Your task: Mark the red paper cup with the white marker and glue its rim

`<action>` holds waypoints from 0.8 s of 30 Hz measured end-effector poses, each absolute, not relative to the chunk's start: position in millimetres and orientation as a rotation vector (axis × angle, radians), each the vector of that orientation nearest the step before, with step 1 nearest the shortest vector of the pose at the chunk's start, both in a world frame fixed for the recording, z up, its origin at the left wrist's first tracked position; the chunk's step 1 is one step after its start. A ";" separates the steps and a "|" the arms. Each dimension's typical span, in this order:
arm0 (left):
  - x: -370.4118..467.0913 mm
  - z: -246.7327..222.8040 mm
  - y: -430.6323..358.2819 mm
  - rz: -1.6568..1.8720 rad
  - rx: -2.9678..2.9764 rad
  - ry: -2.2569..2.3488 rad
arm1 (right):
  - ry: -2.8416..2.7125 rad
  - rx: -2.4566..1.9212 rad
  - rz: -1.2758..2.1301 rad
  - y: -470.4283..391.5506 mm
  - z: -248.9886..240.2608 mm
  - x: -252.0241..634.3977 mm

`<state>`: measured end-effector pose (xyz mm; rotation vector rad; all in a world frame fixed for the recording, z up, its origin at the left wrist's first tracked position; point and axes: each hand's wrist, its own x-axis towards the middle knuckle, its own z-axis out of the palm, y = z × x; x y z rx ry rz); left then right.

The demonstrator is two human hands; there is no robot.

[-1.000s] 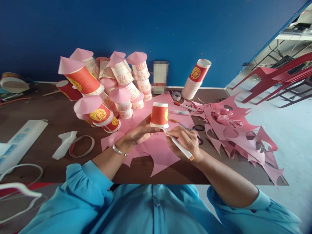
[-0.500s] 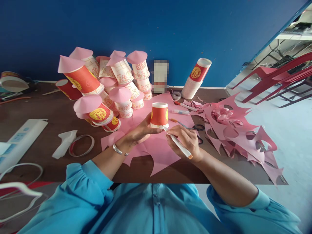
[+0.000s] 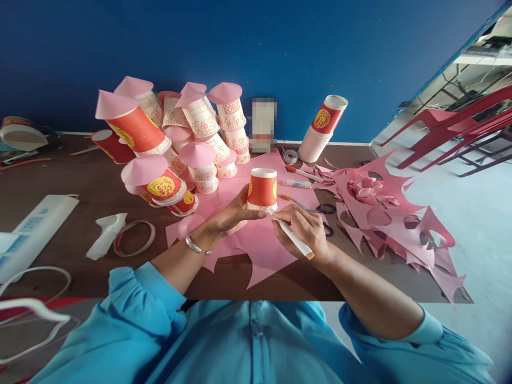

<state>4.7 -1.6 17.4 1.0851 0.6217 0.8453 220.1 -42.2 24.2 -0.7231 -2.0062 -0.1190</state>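
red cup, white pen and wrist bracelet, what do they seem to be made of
Red cup: probably paper or card with a smooth printed surface, judging by its pale rim and flat colour. White pen: likely hard plastic, going by its straight barrel and orange end; finish hard to judge. Bracelet: seems polished metal, silvery with bright highlights.

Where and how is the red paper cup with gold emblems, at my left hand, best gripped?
Probably by its lower side wall, from the left. The red paper cup widens slightly downward, so a low hold should resist slipping off the narrower top. The right hand, with a white pen with an orange end, occupies the lower right, leaving the left side to the left hand.
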 end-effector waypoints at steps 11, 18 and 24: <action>2.3 11.0 1.3 0.873 1.093 0.633 | -2.003 -0.811 -0.034 -45.9 30.2 220.2; 2.9 13.3 -0.6 0.862 1.059 0.661 | -1.963 -0.762 -0.062 -45.9 33.1 219.3; 0.6 8.4 2.4 0.879 1.092 0.641 | -1.948 -0.696 -0.094 -45.7 34.6 220.2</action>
